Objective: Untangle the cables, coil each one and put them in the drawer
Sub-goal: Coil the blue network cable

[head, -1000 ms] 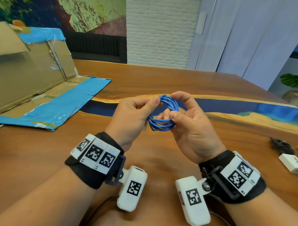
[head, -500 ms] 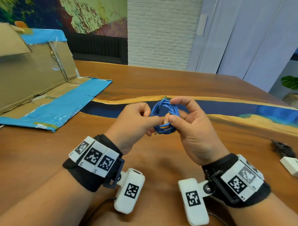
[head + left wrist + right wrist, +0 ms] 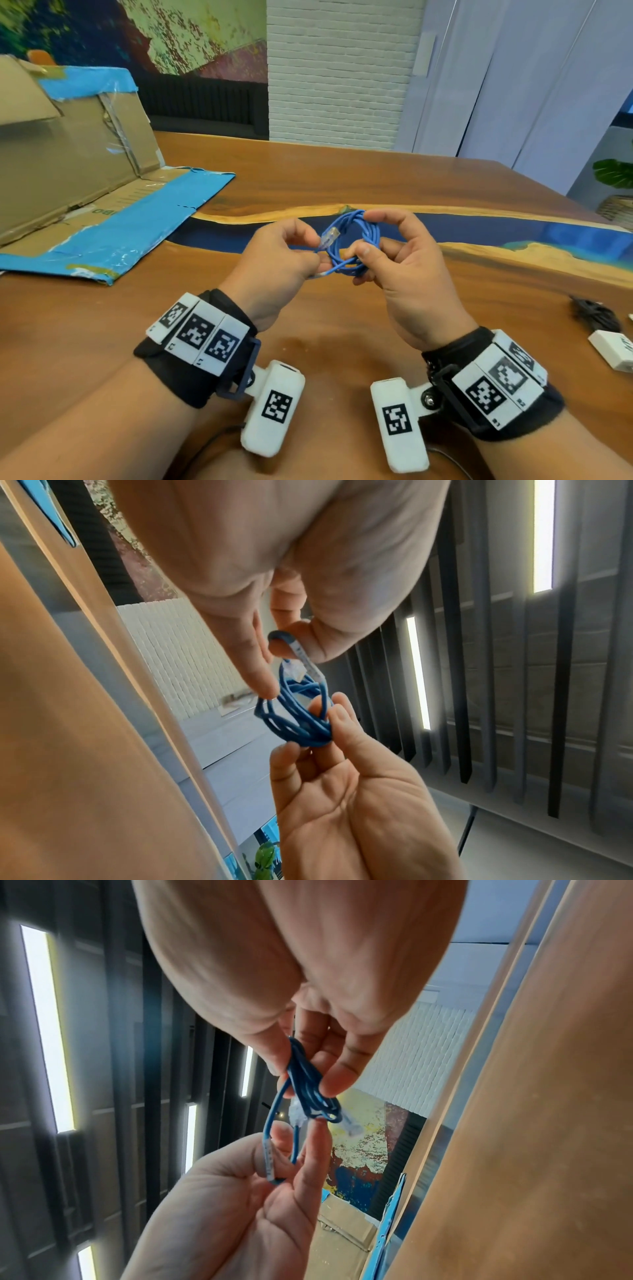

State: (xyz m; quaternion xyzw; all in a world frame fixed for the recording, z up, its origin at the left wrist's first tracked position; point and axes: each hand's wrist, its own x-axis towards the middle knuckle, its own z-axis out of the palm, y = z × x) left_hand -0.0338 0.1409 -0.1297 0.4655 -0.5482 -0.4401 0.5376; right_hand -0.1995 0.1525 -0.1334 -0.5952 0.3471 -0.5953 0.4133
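Note:
A blue network cable (image 3: 356, 240) is wound into a small coil and held above the wooden table (image 3: 308, 171). My right hand (image 3: 376, 246) pinches the coil between thumb and fingers; the same coil (image 3: 301, 718) shows in the left wrist view. My left hand (image 3: 308, 253) pinches the cable's loose end, where a white label (image 3: 268, 1158) wraps it. A clear plug (image 3: 330, 236) sticks up beside the coil. A black cable (image 3: 596, 313) lies bundled at the table's right edge. No drawer is in view.
An opened cardboard box (image 3: 68, 171) with blue tape lies on the table at the left. A white adapter (image 3: 613, 349) sits by the black cable at the right edge. A blue resin strip (image 3: 513, 233) runs across the table behind my hands.
My left hand has let go of the coil's rim and now pinches the loose end, pulled a little left. The clear plug has come into sight beside the coil.

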